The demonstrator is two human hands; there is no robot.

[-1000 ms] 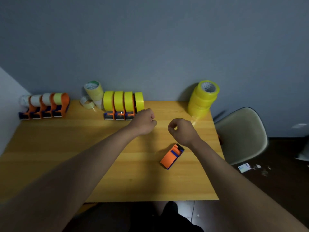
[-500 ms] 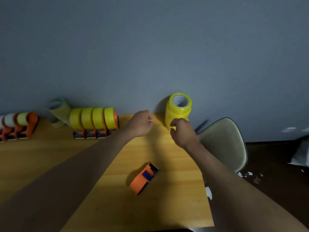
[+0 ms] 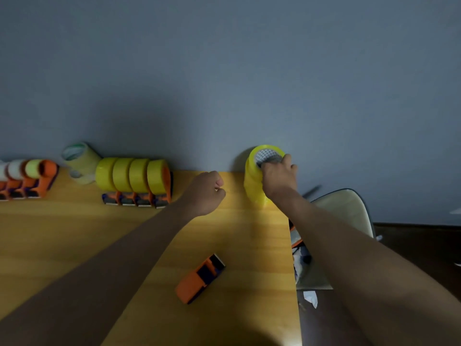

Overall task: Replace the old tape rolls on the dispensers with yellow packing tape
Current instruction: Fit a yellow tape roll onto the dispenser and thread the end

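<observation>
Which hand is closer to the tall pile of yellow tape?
The right hand. Its fingers grip the top of the yellow tape stack. The left hand is a closed fist beside the stack, not touching it.

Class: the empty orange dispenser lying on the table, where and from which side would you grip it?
Probably the orange handle end of the empty dispenser, from above. It lies flat and diagonal on the table with that end nearest the person and bare wood all round; the dark roller end points away.

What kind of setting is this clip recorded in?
Probably a plain room set up as a small packing workstation: a wooden table against a bare grey wall, rows of orange tape dispensers, a stack of yellow tape rolls, and a plastic chair.
</observation>
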